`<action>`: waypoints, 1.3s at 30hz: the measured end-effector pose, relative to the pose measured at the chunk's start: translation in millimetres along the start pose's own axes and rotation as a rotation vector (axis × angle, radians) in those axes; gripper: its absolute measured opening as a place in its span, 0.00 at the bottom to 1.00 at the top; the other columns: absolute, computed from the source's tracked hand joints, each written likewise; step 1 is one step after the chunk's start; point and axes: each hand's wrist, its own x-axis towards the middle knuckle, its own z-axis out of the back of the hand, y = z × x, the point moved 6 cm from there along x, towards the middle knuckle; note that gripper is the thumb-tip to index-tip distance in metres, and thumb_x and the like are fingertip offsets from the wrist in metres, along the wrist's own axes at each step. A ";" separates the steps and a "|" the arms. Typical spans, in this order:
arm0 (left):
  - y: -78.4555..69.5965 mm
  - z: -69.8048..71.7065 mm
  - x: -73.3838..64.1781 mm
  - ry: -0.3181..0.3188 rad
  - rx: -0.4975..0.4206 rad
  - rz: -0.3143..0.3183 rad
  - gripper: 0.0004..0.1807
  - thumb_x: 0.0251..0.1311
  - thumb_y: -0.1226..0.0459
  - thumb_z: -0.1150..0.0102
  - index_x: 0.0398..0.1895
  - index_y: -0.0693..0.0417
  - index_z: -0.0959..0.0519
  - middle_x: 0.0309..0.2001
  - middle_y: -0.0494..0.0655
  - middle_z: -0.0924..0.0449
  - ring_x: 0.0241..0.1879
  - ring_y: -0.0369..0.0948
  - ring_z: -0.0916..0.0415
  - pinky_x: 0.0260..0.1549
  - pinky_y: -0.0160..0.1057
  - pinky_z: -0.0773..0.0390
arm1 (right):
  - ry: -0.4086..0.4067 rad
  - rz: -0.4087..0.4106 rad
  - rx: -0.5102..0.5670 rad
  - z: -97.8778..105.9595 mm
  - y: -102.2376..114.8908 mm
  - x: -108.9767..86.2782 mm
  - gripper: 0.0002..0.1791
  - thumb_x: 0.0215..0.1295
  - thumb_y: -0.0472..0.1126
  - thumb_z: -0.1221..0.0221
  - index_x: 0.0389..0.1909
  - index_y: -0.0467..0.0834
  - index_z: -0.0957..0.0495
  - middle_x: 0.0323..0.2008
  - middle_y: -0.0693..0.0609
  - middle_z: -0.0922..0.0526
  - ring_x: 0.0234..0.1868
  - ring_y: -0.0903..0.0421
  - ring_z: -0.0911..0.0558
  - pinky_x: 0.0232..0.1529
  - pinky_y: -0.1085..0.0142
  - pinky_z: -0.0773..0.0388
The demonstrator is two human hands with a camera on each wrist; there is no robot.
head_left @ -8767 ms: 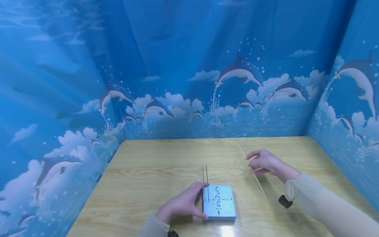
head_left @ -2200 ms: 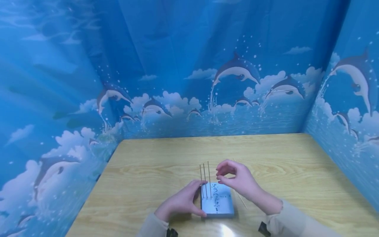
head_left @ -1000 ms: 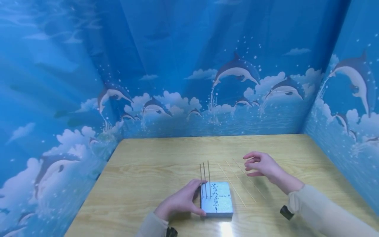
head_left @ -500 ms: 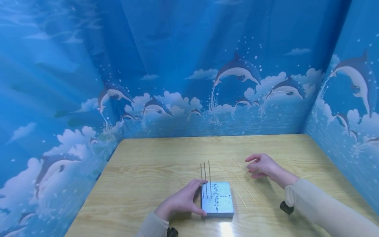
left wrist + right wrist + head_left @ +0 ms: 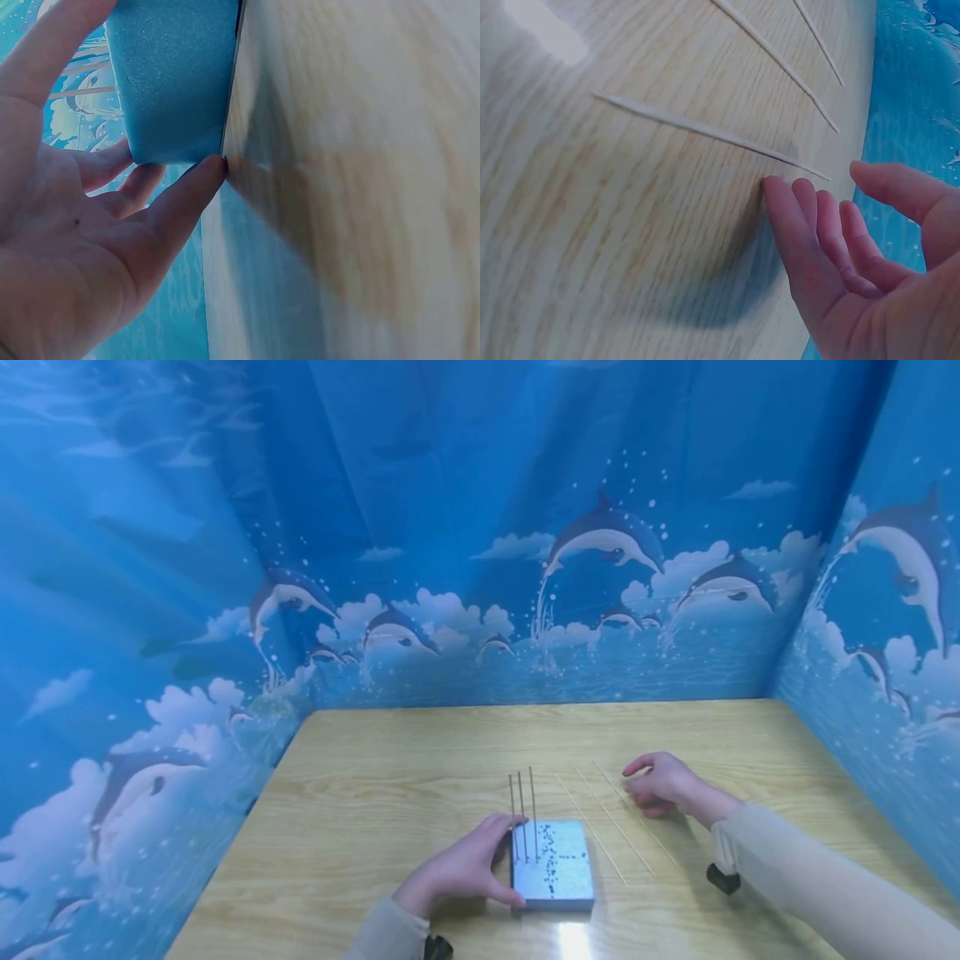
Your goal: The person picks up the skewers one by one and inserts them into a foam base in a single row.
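A pale blue, foam-like square block (image 5: 566, 885) with dark holes on top sits on the table. Three thin sticks (image 5: 533, 797) stand upright in its left part. My left hand (image 5: 461, 868) grips the block's left side, thumb at the near corner and fingers at the far one; in the left wrist view the fingers (image 5: 180, 191) meet its speckled blue face. To the right, my right hand (image 5: 667, 785) hovers low beside the rightmost loose stick (image 5: 705, 133), fingers extended and thumb apart, holding nothing. Its fingertips are close to that stick's far end.
Two more loose sticks, the middle one (image 5: 615, 819) and the left one (image 5: 591, 828), lie slanted between block and right hand. The wood-grain table (image 5: 360, 793) is backed by blue dolphin-print curtains (image 5: 450, 527). Light glares off the tabletop below the block.
Since 8.8 seconds ago, a third stick has come to stand in the block; the right hand held a stick then. Over the last second it has lowered beside the rightmost stick. The left hand stays.
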 end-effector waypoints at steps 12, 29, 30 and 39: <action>0.8 -0.7 -0.3 0.000 -0.015 0.002 0.60 0.35 0.49 0.20 0.75 0.50 0.43 0.69 0.45 0.35 0.68 0.43 0.35 0.72 0.48 0.34 | -0.018 -0.023 -0.024 -7.1 -4.7 8.6 0.21 0.57 0.29 0.36 0.51 0.30 0.27 0.32 0.46 0.25 0.25 0.57 0.24 0.26 0.65 0.15; -3.2 0.0 -0.9 0.002 -0.010 0.005 0.60 0.35 0.48 0.20 0.74 0.48 0.41 0.67 0.44 0.34 0.67 0.42 0.34 0.71 0.47 0.33 | -0.089 0.030 -0.177 -13.0 -0.3 12.4 0.16 0.48 0.27 0.32 0.40 0.32 0.23 0.24 0.46 0.20 0.20 0.56 0.20 0.23 0.65 0.15; -2.9 -0.4 -0.8 0.003 -0.012 0.007 0.60 0.35 0.48 0.20 0.74 0.48 0.42 0.67 0.44 0.34 0.67 0.42 0.34 0.71 0.47 0.33 | -0.088 0.042 -0.197 -13.5 0.2 12.9 0.16 0.48 0.26 0.32 0.39 0.32 0.24 0.23 0.45 0.20 0.20 0.56 0.20 0.22 0.65 0.16; 0.3 -1.3 0.7 0.005 -0.013 0.015 0.61 0.35 0.48 0.20 0.75 0.49 0.43 0.68 0.44 0.35 0.68 0.43 0.35 0.72 0.49 0.35 | -0.091 0.037 -0.238 -14.1 0.7 13.8 0.14 0.48 0.23 0.36 0.38 0.32 0.23 0.28 0.44 0.22 0.20 0.56 0.20 0.22 0.66 0.16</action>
